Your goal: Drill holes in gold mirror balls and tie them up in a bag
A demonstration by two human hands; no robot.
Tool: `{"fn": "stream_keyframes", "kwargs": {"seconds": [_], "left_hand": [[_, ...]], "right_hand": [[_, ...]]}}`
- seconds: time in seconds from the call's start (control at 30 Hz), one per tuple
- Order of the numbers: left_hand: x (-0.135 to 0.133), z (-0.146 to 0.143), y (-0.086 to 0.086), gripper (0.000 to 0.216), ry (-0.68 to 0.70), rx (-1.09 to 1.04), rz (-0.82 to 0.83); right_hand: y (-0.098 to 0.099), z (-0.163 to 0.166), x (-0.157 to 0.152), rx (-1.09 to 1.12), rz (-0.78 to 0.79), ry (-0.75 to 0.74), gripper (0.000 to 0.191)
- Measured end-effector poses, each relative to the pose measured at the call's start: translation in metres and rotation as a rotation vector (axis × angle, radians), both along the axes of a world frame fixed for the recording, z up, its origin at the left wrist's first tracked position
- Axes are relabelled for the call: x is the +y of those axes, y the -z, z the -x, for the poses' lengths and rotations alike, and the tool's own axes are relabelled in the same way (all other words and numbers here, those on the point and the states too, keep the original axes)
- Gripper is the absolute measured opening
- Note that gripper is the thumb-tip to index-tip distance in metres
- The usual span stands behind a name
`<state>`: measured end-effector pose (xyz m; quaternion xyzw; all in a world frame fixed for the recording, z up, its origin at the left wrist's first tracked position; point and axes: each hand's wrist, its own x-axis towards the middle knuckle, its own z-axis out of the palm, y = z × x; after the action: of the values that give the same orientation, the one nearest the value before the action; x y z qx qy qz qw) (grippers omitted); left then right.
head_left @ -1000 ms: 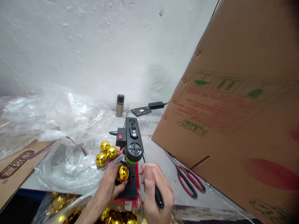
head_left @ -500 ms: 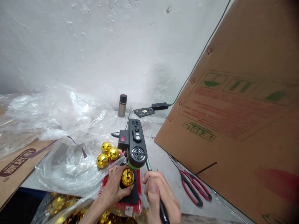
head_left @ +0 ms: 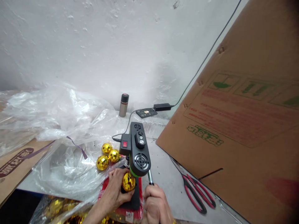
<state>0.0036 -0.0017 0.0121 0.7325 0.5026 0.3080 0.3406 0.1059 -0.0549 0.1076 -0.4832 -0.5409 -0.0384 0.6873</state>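
Note:
My left hand [head_left: 115,190] has its thumb and fingers closed around a gold mirrored ball [head_left: 128,182]. The ball sits over a black base plate [head_left: 133,202], under the front end of a black bench machine [head_left: 140,149]. This machine has round vent grilles, a red switch at its left side and a green rim below. A metal lever [head_left: 150,176] sticks out to its right, and my right hand [head_left: 157,203] is wrapped round the lever's black handle. Three more gold mirrored balls [head_left: 106,155] lie together left of the machine.
Red-handled scissors [head_left: 198,193] lie at right by a large cardboard box [head_left: 233,124]. Behind stand a bottle [head_left: 123,105], a phone [head_left: 146,112] and a power adapter [head_left: 162,107] with its cable. Clear plastic [head_left: 58,115] spreads at left; bagged gold balls [head_left: 58,207] are below.
My right hand and the lever handle have shifted down and slightly left. My left hand still holds the ball under the machine. The view has moved a little.

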Motion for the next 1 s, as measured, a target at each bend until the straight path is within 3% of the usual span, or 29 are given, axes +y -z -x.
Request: {"fn": "stream_keyframes", "kwargs": {"seconds": [0.2, 0.53, 0.83, 1.0], "left_hand": [[0.000, -0.001, -0.007, 0.042, -0.008, 0.001, 0.020], [0.001, -0.004, -0.002, 0.034, -0.049, 0.026, 0.006], [0.000, -0.002, -0.012, 0.043, -0.024, -0.014, 0.020], [0.000, -0.001, -0.008, 0.051, -0.013, -0.023, -0.012]], "right_hand": [[0.003, 0.002, 0.003, 0.016, -0.041, -0.017, 0.036], [0.012, 0.007, 0.005, 0.065, -0.065, 0.020, 0.037], [0.006, 0.010, 0.006, 0.133, -0.063, -0.014, 0.037], [0.011, 0.014, 0.007, 0.167, -0.091, -0.043, 0.036]]}}
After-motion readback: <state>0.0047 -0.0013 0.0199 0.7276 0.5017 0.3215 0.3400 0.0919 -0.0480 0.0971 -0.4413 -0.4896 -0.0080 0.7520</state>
